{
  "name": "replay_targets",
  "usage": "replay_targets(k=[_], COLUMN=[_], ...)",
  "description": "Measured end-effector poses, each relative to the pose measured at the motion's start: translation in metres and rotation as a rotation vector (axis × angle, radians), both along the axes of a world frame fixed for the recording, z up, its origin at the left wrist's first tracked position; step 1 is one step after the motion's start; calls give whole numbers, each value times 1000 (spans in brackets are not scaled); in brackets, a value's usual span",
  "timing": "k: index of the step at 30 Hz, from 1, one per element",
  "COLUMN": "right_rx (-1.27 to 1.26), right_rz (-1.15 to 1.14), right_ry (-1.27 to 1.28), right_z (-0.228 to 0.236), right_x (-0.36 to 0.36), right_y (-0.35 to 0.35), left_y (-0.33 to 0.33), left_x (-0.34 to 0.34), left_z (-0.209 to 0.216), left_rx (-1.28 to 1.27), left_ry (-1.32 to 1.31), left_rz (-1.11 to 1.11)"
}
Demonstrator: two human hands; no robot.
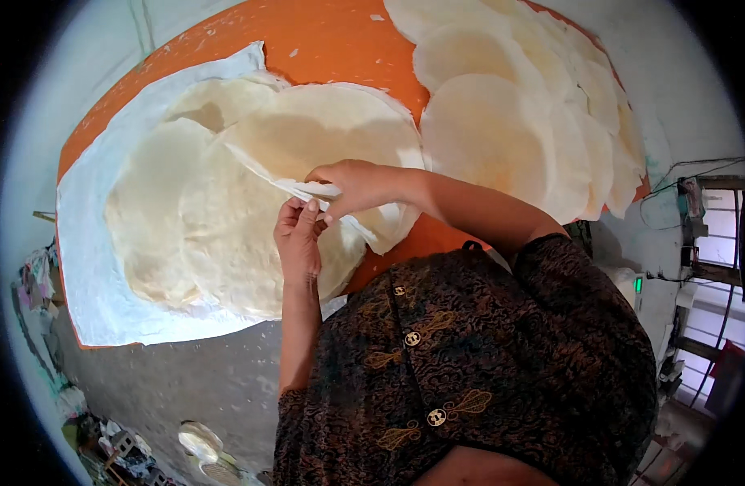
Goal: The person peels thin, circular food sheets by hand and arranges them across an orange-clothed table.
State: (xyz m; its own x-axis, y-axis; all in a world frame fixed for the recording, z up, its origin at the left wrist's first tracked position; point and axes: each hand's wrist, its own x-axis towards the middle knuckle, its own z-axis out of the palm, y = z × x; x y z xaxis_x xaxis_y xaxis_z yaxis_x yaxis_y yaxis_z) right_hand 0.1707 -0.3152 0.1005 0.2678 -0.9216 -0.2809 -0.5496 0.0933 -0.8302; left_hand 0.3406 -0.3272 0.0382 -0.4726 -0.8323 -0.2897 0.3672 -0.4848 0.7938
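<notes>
A pile of large, thin, cream-coloured round sheets (157, 215) lies overlapping on a white cloth (85, 243). Near the pile's right side, the edge of one thin sheet (306, 188) is raised and bunched into folds between my hands. My left hand (298, 235) pinches this edge with thumb and fingertips. Reaching across from the right, my right hand (352, 188) is closed on the same edge, its fingertips partly hidden behind the folds. My hands are close together, almost touching. The sheets look like flat, floppy wrappers; what they are made of I cannot tell.
The orange table (332, 53) has a curved-looking rim and pale flecks. More overlapping round sheets (490, 121) are spread at its far right. Grey floor (186, 364) shows below the cloth, with a round light-coloured object (200, 441) and clutter (121, 445) at lower left.
</notes>
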Motion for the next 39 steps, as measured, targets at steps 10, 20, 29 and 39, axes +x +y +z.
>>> replay_targets(k=[10, 20, 29, 39], right_rx=[67, -379, -302, -615], right_rz=[8, -314, -331, -895], right_ry=[-118, 278, 250, -50], right_z=[-7, 0, 45, 202], right_x=[-6, 35, -40, -254], right_y=[3, 16, -42, -110], left_y=[-1, -2, -1, -9], left_x=[4, -2, 25, 49], left_z=[12, 6, 3, -36], left_rx=[-3, -88, 133, 272], left_ry=[-90, -225, -167, -163], left_rz=[-63, 11, 263, 325])
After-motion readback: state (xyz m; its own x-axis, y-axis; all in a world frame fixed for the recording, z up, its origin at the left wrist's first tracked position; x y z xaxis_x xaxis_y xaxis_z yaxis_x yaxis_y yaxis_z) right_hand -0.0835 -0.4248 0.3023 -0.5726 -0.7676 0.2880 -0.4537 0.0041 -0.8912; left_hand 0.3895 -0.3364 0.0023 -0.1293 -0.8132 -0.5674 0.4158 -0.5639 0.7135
